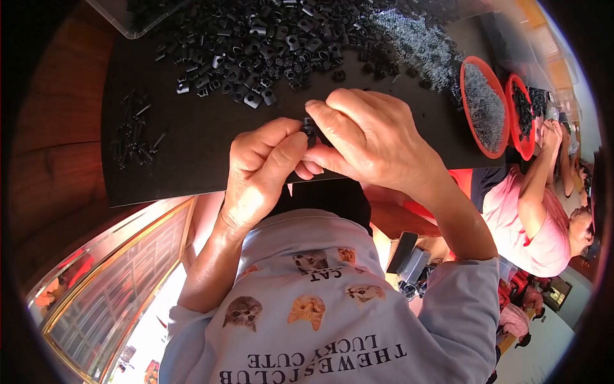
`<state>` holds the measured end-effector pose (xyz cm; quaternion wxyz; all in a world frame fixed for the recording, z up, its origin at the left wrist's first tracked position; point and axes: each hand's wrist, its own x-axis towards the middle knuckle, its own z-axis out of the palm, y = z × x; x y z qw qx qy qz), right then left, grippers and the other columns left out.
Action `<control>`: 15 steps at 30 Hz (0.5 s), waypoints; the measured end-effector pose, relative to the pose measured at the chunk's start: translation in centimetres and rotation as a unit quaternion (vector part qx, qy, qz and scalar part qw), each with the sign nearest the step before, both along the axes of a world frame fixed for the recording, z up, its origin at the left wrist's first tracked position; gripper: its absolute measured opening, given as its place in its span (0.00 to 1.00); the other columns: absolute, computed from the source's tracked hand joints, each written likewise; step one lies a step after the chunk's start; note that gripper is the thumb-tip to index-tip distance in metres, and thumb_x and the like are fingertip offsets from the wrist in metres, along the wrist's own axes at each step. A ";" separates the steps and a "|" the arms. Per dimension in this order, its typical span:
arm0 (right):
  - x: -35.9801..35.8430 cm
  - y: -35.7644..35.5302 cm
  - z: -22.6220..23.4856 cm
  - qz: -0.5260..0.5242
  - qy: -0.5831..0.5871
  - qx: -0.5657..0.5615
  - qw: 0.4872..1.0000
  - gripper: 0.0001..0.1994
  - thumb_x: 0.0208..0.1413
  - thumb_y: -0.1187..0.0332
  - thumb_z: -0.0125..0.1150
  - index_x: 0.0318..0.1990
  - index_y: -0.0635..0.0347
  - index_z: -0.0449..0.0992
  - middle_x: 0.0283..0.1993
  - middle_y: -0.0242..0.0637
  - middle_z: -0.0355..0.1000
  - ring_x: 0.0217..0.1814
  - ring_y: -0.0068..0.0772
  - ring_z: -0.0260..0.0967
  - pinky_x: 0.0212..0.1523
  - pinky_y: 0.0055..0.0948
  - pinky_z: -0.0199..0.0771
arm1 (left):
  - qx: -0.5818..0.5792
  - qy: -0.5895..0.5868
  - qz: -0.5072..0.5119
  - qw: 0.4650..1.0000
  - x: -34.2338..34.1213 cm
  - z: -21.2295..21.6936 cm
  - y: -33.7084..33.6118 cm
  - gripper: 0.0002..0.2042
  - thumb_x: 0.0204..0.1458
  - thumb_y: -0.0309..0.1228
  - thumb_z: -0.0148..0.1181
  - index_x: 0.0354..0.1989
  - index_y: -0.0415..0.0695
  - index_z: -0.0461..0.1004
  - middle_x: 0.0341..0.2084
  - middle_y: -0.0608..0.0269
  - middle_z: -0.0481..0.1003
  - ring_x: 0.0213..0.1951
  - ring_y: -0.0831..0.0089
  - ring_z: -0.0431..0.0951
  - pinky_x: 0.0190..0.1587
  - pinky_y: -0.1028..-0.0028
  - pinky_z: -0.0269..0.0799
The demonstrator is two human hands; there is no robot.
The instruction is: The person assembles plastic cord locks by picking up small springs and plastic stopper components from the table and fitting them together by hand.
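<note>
My left hand (262, 163) pinches a small black plastic cord lock (309, 130) between thumb and forefinger, just above the table's near edge. From the other side my right hand (374, 137) closes on the same piece, its thumb low and its fingers curled over the top. The fingers cover most of the piece. Beyond both hands spreads a heap of black hollow cord lock bodies (281, 41) with round holes. Small metal springs (416, 48) lie piled to the right of it. Thin black pieces (135, 131) are scattered at the left.
On the right stand a red-rimmed bowl (469, 121) of grey springs and a second red bowl (528, 150) with black parts. A clear plastic bin (131, 32) edges in at the far left. Another person in a pink shirt (531, 224) sits at the right, arms raised toward the table.
</note>
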<state>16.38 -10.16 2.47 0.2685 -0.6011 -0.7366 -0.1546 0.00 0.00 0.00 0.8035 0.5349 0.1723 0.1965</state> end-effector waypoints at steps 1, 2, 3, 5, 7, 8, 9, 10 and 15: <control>-0.1 0.0 0.0 0.001 0.012 -0.016 1.000 0.22 0.34 0.61 0.72 0.36 0.63 0.73 0.31 0.31 0.63 0.29 0.26 0.69 0.24 0.25 0.73 | 0.018 0.007 -0.004 1.000 0.1 0.0 0.0 0.08 0.61 0.24 0.50 0.37 0.31 0.74 0.26 0.60 0.77 0.28 0.76 0.79 0.32 0.78 0.76; -0.1 0.0 0.0 0.003 0.024 -0.032 0.999 0.18 0.33 0.61 0.71 0.31 0.61 0.73 0.29 0.29 0.63 0.29 0.25 0.69 0.24 0.25 0.73 | 0.036 0.014 -0.008 0.999 0.1 0.0 0.0 0.08 0.61 0.23 0.49 0.34 0.32 0.74 0.25 0.60 0.77 0.27 0.77 0.78 0.32 0.78 0.76; -0.1 0.1 0.1 0.004 0.024 -0.033 0.999 0.18 0.33 0.61 0.71 0.31 0.61 0.73 0.29 0.29 0.63 0.29 0.25 0.69 0.24 0.25 0.73 | 0.035 0.013 -0.007 0.999 0.2 0.1 -0.1 0.08 0.61 0.23 0.49 0.34 0.32 0.74 0.25 0.60 0.77 0.27 0.77 0.78 0.32 0.78 0.76; -0.1 0.3 0.0 0.044 0.016 -0.010 0.999 0.16 0.32 0.61 0.70 0.26 0.61 0.73 0.27 0.29 0.61 0.26 0.25 0.68 0.22 0.25 0.72 | 0.032 0.023 0.010 0.999 0.3 0.4 -0.3 0.09 0.60 0.22 0.48 0.32 0.32 0.74 0.24 0.61 0.76 0.26 0.77 0.77 0.31 0.78 0.75; -0.6 0.5 0.1 0.049 0.018 -0.011 0.999 0.16 0.32 0.61 0.70 0.26 0.60 0.73 0.27 0.29 0.61 0.25 0.25 0.67 0.21 0.25 0.72 | 0.038 0.007 0.006 0.999 0.1 0.3 -0.1 0.09 0.60 0.22 0.48 0.32 0.32 0.74 0.24 0.61 0.76 0.26 0.77 0.77 0.30 0.78 0.75; -0.8 0.6 0.1 0.054 0.019 -0.011 0.998 0.15 0.32 0.61 0.70 0.25 0.60 0.73 0.27 0.30 0.61 0.23 0.26 0.67 0.21 0.25 0.72 | 0.046 -0.010 0.003 0.999 0.0 0.2 0.0 0.08 0.60 0.21 0.48 0.32 0.32 0.74 0.24 0.61 0.76 0.26 0.77 0.77 0.30 0.78 0.74; -0.9 0.6 0.0 0.054 0.017 -0.010 0.998 0.15 0.32 0.61 0.70 0.25 0.60 0.73 0.27 0.30 0.61 0.23 0.26 0.67 0.21 0.25 0.72 | 0.047 -0.012 0.003 0.999 0.0 0.2 0.0 0.08 0.60 0.21 0.48 0.32 0.32 0.74 0.24 0.61 0.76 0.26 0.77 0.77 0.30 0.78 0.74; -0.9 0.7 0.0 0.053 0.027 -0.012 0.998 0.15 0.32 0.61 0.69 0.25 0.60 0.73 0.26 0.30 0.61 0.22 0.26 0.67 0.21 0.25 0.71 | 0.053 -0.009 0.011 0.998 0.0 0.2 0.0 0.09 0.60 0.22 0.47 0.32 0.32 0.74 0.24 0.60 0.76 0.26 0.76 0.77 0.30 0.78 0.74; -0.1 0.6 1.3 0.050 0.041 -0.006 0.998 0.15 0.35 0.61 0.71 0.26 0.58 0.72 0.24 0.30 0.61 0.21 0.28 0.67 0.19 0.27 0.70 | 0.019 -0.015 -0.009 1.000 -0.4 0.1 0.2 0.15 0.63 0.32 0.45 0.35 0.31 0.74 0.28 0.57 0.77 0.29 0.73 0.78 0.34 0.75 0.75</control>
